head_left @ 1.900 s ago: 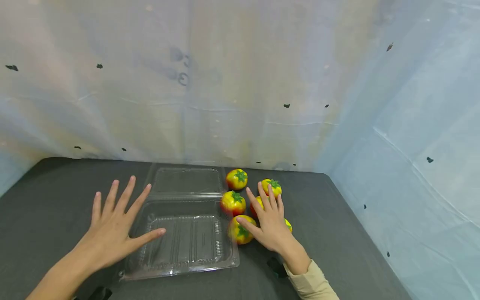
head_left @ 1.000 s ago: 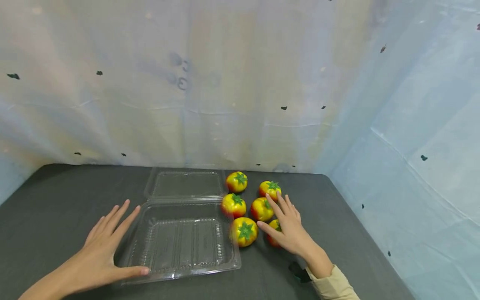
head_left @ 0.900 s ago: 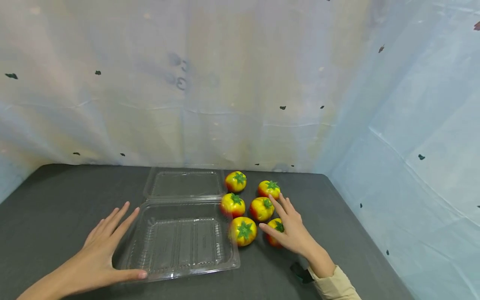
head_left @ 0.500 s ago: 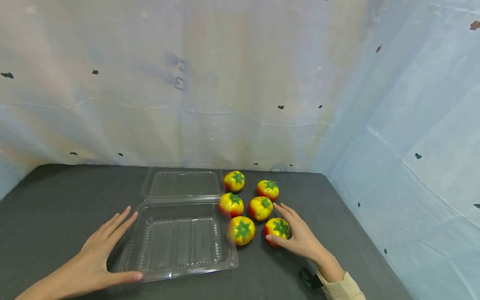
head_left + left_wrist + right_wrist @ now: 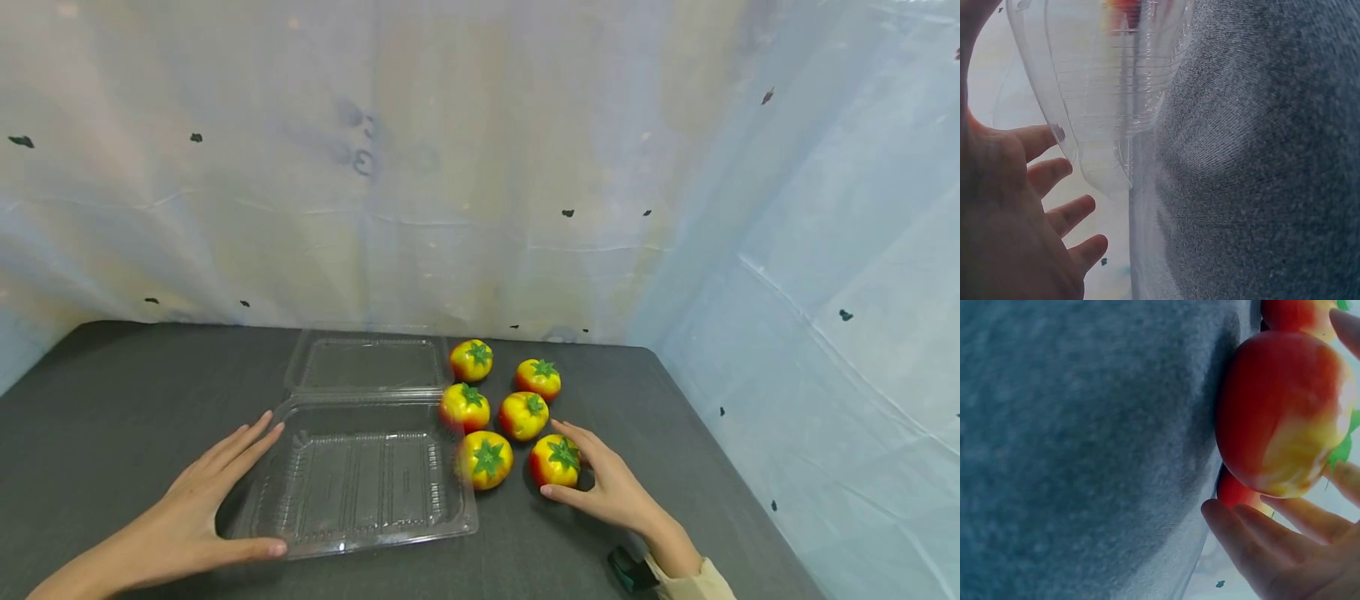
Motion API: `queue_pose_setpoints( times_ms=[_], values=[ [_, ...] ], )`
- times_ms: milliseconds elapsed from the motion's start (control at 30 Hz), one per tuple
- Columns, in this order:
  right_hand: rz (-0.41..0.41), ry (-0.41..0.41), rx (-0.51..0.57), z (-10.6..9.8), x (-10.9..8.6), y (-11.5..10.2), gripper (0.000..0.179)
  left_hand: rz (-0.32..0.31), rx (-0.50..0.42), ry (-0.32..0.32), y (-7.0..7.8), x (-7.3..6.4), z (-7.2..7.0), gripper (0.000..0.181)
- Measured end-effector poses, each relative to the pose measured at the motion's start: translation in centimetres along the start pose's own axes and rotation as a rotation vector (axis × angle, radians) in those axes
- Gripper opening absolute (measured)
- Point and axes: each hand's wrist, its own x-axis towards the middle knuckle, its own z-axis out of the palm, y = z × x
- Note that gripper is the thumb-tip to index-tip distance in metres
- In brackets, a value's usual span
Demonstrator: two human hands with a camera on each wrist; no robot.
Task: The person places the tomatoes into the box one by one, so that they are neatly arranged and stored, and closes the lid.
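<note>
In the head view, a clear plastic clamshell box (image 5: 360, 546) lies on the table with its lid folded back. My left hand (image 5: 191, 517) stands at the box's left side, fingers extended and thumb by the front left corner. The left wrist view shows the fingers close to the clear rim (image 5: 1035, 94); whether they touch it I cannot tell. My right hand (image 5: 615, 487) spreads around the nearest right red-and-yellow tomato (image 5: 553, 462), thumb at its front and fingers behind. In the right wrist view this tomato (image 5: 1279, 419) rests on the table between thumb and fingers.
Several more tomatoes, such as one by the box's right edge (image 5: 487, 458) and one in the middle (image 5: 523, 415), stand between box and right hand. A whitish sheet (image 5: 480, 167) hangs behind the dark table (image 5: 135, 392), and another (image 5: 840, 375) at the right.
My right hand has moved right and toward me, from above the tomatoes to around the nearest right one. My left hand has come down to the box's left side.
</note>
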Motion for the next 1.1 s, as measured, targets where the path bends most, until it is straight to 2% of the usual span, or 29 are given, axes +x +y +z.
queue_pose_setpoints(
  times_ms=[400,800,1100],
  values=[
    [-0.037,-0.084,0.090,-0.68,-0.38,0.77,0.077,-0.004,0.027,-0.005,0.75,0.59,-0.42,0.115],
    [0.005,-0.128,0.164,-0.66,0.16,0.67,0.073,-0.016,0.027,-0.004,0.31,0.33,-0.59,0.114],
    [-0.019,-0.098,0.146,-0.93,0.58,0.41,0.072,-0.014,0.009,-0.009,0.48,0.38,-0.45,0.114]
  ],
)
